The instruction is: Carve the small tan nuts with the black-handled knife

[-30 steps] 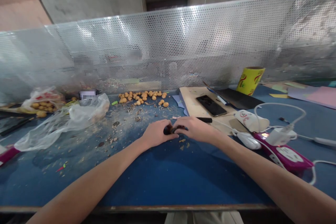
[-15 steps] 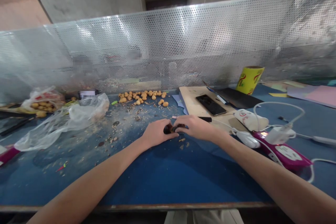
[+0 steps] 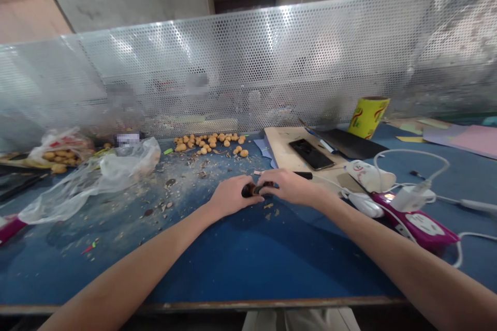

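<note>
My left hand (image 3: 233, 196) is closed around a small dark brown, glossy object (image 3: 247, 190), low over the blue table. My right hand (image 3: 288, 186) meets it from the right, its fingers curled on a dark part (image 3: 267, 186) at the same spot. Whether that is one object or two pieces I cannot tell, since the fingers cover most of it. Just behind my right hand lies a black-handled item (image 3: 303, 175), partly hidden. Small yellowish flakes (image 3: 268, 206) lie on the table below the fingers.
Several small tan round fruits (image 3: 212, 140) lie near the perforated metal screen (image 3: 248, 62). Crumbs and a clear plastic bag (image 3: 112, 170) are on the left. To the right are a phone (image 3: 310, 153) on cardboard, a yellow roll (image 3: 368, 118) and a purple power strip (image 3: 421, 225) with white cables.
The whole view has shifted very slightly. Both hands keep the same hold on the dark brown object.
</note>
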A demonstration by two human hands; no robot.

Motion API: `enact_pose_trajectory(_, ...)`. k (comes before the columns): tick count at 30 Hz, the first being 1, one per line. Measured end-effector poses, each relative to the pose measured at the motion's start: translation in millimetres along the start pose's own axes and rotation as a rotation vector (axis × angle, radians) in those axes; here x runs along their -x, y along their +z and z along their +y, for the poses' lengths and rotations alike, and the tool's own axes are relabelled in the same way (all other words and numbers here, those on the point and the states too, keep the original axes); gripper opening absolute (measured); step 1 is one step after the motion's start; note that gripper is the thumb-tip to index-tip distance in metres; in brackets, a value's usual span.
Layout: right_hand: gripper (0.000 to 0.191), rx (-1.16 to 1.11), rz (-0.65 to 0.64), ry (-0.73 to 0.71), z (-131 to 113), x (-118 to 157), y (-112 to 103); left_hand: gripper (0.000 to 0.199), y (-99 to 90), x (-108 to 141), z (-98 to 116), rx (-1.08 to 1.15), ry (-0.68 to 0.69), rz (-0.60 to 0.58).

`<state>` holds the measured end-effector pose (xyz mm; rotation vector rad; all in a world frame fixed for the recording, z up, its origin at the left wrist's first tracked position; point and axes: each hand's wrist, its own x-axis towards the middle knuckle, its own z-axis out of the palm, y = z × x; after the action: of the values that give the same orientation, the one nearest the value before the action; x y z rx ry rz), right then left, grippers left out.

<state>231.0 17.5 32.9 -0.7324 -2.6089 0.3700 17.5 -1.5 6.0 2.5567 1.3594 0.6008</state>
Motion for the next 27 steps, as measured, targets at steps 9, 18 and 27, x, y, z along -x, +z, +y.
enact_pose_trajectory(9,0.017,0.031,0.050,-0.023,-5,0,5,0.044,-1.1,-1,0,-0.007,-0.011,-0.011)
enact_pose_trajectory(18,0.018,0.047,0.041,-0.052,6,1,-1,0.044,-1.4,0,1,0.011,0.004,0.003)
enact_pose_trajectory(27,0.016,0.136,0.126,-0.106,-6,-1,7,0.045,-0.6,-2,1,-0.005,-0.006,-0.016)
